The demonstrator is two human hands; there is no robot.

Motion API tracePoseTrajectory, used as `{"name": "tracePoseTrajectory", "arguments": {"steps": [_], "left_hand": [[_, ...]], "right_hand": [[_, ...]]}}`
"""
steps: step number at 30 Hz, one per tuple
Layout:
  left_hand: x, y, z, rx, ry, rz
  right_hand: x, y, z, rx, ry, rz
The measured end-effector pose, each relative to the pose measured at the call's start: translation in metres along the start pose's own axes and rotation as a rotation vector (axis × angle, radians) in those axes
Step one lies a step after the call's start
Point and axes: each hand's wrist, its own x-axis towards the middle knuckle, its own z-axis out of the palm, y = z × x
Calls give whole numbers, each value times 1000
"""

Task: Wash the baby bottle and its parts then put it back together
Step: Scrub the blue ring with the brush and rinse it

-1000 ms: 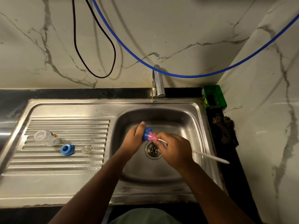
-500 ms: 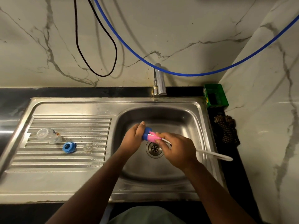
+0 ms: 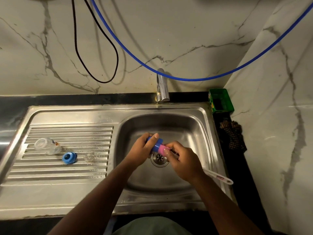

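Two hands (image 3: 144, 148) – one blue cap (image 3: 156, 145), one brush (image 3: 218, 176)

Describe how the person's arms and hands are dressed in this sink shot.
Both forearms are bare, with no sleeves in view. The left hand and the right hand wear no gloves; no ring, watch or bracelet shows. Fingernails are short and plain. A greenish garment shows at the bottom edge.

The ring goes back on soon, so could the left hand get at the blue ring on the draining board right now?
Probably not yet: the left hand holds the blue cap. Otherwise nothing blocks the blue ring, which lies in the open on the draining board.
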Motion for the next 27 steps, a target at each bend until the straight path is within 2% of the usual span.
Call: {"name": "tracePoseTrajectory", "arguments": {"steps": [1,3,6,11,13,18,22,27], "left_hand": [[1,0,-3,8,-3,7],[3,-3,-9,-12,4,12],[1,-10,-11,-118,-62,23],[-2,-25,15,-254,-195,-53],[-4,-26,28,-209,-238,-47],[-10,-20,54,-109,-299,-3],[-11,-15,62,-76,-252,22],[-12,-19,61,-100,-209,-18]], "right_hand": [[-1,2,-1,70,-18,47],[-1,12,-8,187,48,141],[-6,27,-18,237,107,244],[-31,53,-44,212,223,306],[-44,65,-62,141,308,350],[-81,101,-96,-350,491,489],[-87,136,-93,-435,518,576],[-78,140,-81,-541,526,506]]}}
